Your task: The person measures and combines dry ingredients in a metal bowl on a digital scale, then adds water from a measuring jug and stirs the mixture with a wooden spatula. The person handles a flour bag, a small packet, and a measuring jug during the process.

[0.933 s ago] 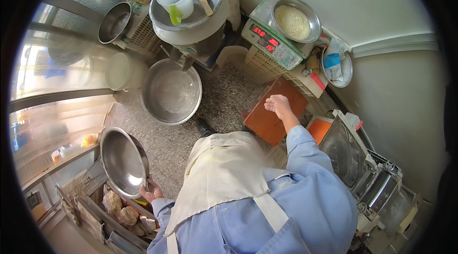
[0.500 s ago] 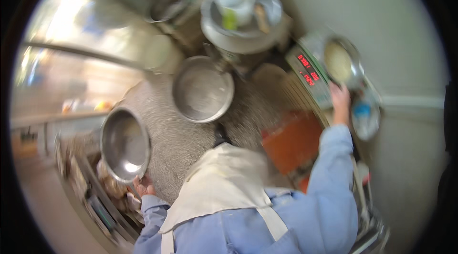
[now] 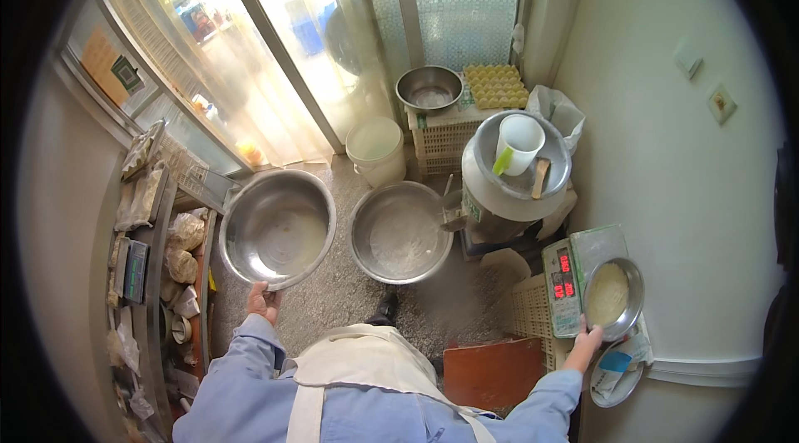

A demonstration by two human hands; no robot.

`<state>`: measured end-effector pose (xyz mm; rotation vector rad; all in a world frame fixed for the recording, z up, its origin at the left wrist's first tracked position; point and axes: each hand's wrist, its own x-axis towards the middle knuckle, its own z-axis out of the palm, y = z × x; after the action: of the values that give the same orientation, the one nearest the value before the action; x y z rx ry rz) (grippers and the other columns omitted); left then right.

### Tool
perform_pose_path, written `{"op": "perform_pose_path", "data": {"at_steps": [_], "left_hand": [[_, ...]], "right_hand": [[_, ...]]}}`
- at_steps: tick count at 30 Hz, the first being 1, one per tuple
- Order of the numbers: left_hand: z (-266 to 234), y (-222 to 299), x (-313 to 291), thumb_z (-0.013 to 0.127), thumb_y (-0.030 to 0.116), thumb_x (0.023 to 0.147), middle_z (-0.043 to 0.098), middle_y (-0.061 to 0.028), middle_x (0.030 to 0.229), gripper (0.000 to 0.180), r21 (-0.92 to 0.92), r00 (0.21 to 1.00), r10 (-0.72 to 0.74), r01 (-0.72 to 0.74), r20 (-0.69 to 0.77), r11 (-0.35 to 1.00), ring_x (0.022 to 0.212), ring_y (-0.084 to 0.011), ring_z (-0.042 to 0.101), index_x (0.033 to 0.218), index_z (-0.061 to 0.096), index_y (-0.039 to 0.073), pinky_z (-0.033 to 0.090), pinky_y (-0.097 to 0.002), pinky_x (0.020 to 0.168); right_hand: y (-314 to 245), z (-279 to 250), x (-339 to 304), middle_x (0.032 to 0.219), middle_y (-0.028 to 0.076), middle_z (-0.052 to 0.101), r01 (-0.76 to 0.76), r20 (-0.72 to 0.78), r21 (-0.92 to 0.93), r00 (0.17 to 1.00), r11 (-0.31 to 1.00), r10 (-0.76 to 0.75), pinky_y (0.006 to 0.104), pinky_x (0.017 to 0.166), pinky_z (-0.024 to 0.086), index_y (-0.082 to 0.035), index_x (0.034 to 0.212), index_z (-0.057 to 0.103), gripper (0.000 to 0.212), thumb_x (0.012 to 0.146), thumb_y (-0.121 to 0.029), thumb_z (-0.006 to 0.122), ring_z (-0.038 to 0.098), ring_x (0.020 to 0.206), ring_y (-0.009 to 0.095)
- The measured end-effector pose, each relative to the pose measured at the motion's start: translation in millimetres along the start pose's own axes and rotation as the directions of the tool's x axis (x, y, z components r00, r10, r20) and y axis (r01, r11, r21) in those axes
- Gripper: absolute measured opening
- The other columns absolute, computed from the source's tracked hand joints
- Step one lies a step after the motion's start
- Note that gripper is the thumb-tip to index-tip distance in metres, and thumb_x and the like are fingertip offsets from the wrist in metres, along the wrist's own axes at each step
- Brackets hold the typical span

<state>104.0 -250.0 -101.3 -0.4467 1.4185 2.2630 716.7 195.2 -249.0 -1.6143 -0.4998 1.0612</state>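
This is a cramped back-room food-preparation area, most likely of a small bakery or noodle shop. Several large stainless-steel mixing bowls (image 3: 400, 231) show flour-dusted insides, and a digital scale (image 3: 564, 278) with a red display carries a steel bowl of pale flour or dough (image 3: 612, 296). A round metal machine drum (image 3: 509, 178) holds a white measuring jug (image 3: 518, 143), and a yellow egg tray (image 3: 496, 86) rests on a plastic crate (image 3: 444, 141). A white bucket (image 3: 376, 149) stands on the speckled stone floor (image 3: 333, 301). A cluttered shelf (image 3: 154, 260) along the left wall holds bagged goods. The person wears a cream apron (image 3: 358, 368) over a blue work coat. Sliding glass doors (image 3: 275, 43) open to daylight.
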Motion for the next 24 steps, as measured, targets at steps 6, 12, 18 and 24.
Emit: {"op": "perform_pose_path", "data": {"at_steps": [6,12,18,24], "left_hand": [[41.0,-28.7,8.0,0.057,0.006,0.068,0.058,-0.0067,0.085,0.023,-0.036,0.996,-0.079,0.080,0.028,0.996,0.081,-0.0207,0.059,0.090,0.052,0.004,0.052,-0.0333,0.075],[86.8,-58.2,12.4,0.056,0.008,0.067,0.054,-0.0126,0.093,0.032,-0.009,0.983,-0.155,0.157,0.093,0.988,0.090,-0.0273,0.055,0.097,0.048,-0.002,0.049,-0.0417,0.084],[113.8,-76.8,10.5,0.053,0.013,0.072,0.056,-0.0128,0.091,0.025,0.021,0.971,-0.204,0.203,0.121,0.979,0.088,-0.0273,0.056,0.094,0.050,0.000,0.050,-0.0384,0.080],[130.8,-76.9,7.4,0.050,0.014,0.075,0.057,-0.0122,0.089,0.025,0.070,0.954,-0.254,0.246,0.157,0.967,0.084,-0.0252,0.057,0.094,0.050,-0.001,0.052,-0.0323,0.073]], "right_hand": [[14.9,-116.8,-88.0,0.076,0.015,0.055,0.395,0.179,-0.806,0.873,0.442,-0.454,0.0336,0.060,0.047,0.007,0.082,0.049,0.033,0.072,-0.019,0.067,0.048,0.063,0.023],[36.5,-209.3,-202.0,0.067,0.018,0.055,0.257,0.018,-0.870,0.869,0.420,-0.494,0.0409,0.054,0.043,0.005,0.075,0.047,0.031,0.076,-0.021,0.064,0.052,0.057,0.030],[94.0,-229.5,-251.5,0.066,0.020,0.055,0.038,-0.172,-0.914,0.865,0.404,-0.471,0.0417,0.053,0.043,0.006,0.073,0.049,0.031,0.076,-0.022,0.063,0.052,0.056,0.031],[148.9,-249.0,-267.4,0.064,0.021,0.055,-0.071,-0.295,-0.894,0.837,0.442,-0.462,0.0425,0.052,0.043,0.006,0.071,0.051,0.032,0.077,-0.023,0.063,0.053,0.056,0.033]]}}
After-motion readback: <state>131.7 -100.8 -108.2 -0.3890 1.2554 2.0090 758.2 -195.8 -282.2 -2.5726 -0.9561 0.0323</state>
